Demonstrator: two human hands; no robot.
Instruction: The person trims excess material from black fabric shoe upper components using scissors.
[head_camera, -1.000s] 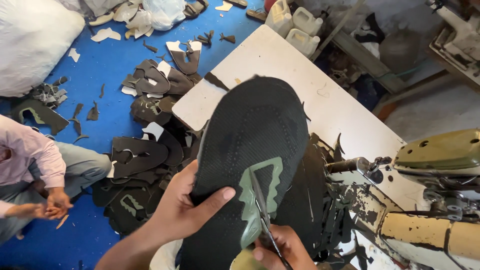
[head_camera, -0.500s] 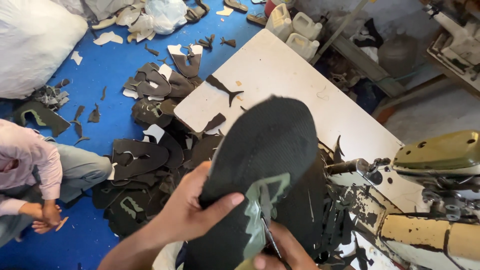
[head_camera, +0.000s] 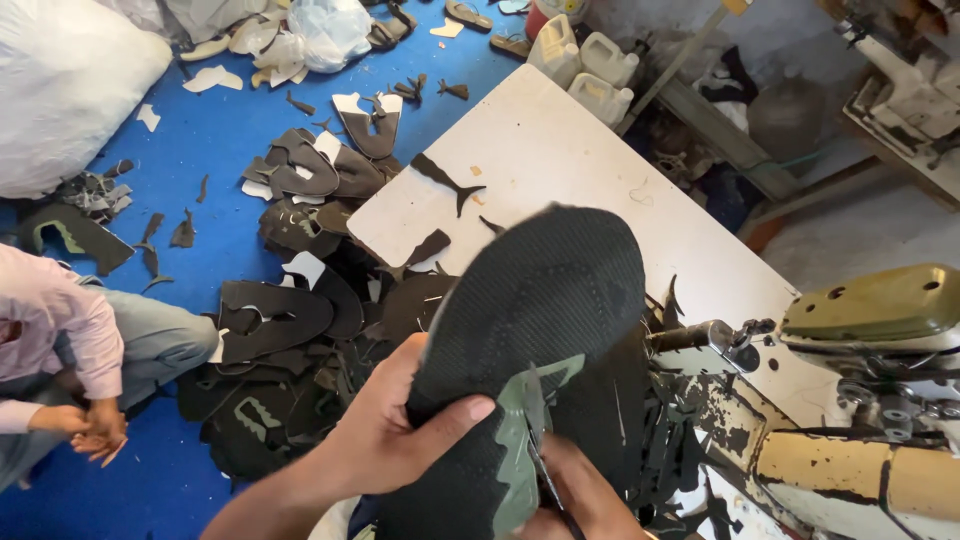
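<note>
Here, a black knit shoe upper (head_camera: 540, 330) is held up at lower centre for trimming.
The left hand (head_camera: 400, 430) pinches its edge to keep it taut; the right hand (head_camera: 580, 495) closes around scissors (head_camera: 540, 455) at the green overlay (head_camera: 520, 440).

The black knit shoe upper (head_camera: 540, 310) is a broad, flat piece with a rounded toe end and a fine ribbed weave, held up off the tabletop and tilted so the toe points away from the hands while the near end curls down between them. The left hand (head_camera: 400, 430) pinches its near left edge, thumb across the face, and a grey-green trim patch (head_camera: 520, 440) with jagged edges runs down the lower middle, just right of that thumb. A thin pair of scissors (head_camera: 540, 450) sits at the patch's right edge, blades pointing up from the right hand (head_camera: 585, 495) below.
</note>
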